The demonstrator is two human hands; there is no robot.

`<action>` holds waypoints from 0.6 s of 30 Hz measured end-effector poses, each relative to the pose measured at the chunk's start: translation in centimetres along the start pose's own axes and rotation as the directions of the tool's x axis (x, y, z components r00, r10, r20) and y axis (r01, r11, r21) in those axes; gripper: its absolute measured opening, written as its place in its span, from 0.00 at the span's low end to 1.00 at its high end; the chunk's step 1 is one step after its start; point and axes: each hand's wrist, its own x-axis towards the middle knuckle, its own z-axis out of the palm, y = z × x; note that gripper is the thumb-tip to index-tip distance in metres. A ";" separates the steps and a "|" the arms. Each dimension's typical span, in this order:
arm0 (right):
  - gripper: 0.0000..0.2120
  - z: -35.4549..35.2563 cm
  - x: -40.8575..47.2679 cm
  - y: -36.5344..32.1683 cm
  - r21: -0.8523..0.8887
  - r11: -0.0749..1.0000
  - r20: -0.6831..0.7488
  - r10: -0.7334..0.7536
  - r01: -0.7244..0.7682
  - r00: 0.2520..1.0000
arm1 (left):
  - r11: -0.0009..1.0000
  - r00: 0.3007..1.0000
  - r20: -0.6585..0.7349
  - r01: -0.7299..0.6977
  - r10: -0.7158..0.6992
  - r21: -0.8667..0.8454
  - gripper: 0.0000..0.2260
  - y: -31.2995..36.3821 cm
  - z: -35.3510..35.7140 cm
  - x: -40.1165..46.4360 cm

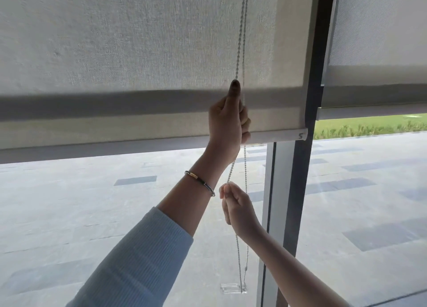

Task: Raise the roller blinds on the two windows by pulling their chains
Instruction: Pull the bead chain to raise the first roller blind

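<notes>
Beaded chain hangs vertical, a long loop of two strands just left of the dark window frame, in front of the left blind (beige weave, bottom bar partly raised). Left hand fisted around chain, higher up; right hand pinching one strand below it. Right blind sits slightly higher past the frame

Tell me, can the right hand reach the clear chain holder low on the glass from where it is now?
Probably yes: the right hand grips the chain directly above the holder, and nothing blocks the way down.
</notes>
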 end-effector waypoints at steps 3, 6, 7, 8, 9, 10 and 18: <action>0.15 0.1 -0.1 -0.9 0.111 0.993 0.100 0.021 -0.032 0.995 | 0.999 1.000 0.013 -0.001 0.002 -0.044 0.24 0.0 -0.6 -0.3; 0.14 -0.5 0.5 -2.6 0.303 0.953 0.140 -0.016 -0.028 0.990 | 0.998 1.000 0.010 0.003 -0.003 -0.060 0.24 -0.1 -1.2 -0.8; 0.19 -0.9 0.9 -3.2 0.345 0.938 0.143 -0.032 -0.020 0.989 | 0.998 1.000 0.010 0.008 -0.008 -0.055 0.24 -0.2 -1.5 -1.0; 0.23 -1.2 1.4 -3.8 0.369 0.929 0.134 -0.045 -0.008 0.990 | 0.999 1.000 0.011 0.015 -0.014 -0.049 0.24 -0.3 -1.7 -1.2; 0.25 -1.5 1.9 -4.4 0.393 0.919 0.110 -0.060 0.012 0.992 | 0.999 1.000 0.012 0.022 -0.021 -0.044 0.24 -0.4 -2.0 -1.5; 0.25 -2.0 2.4 -5.1 0.420 0.907 0.075 -0.075 0.036 0.994 | 0.999 1.000 0.013 0.026 -0.026 -0.042 0.24 -0.5 -2.3 -1.7; 0.23 -4.7 4.9 -9.8 0.426 0.890 -0.015 -0.171 0.161 0.985 | 0.996 0.997 -0.009 0.075 -0.076 -0.042 0.25 -2.0 -3.5 -3.8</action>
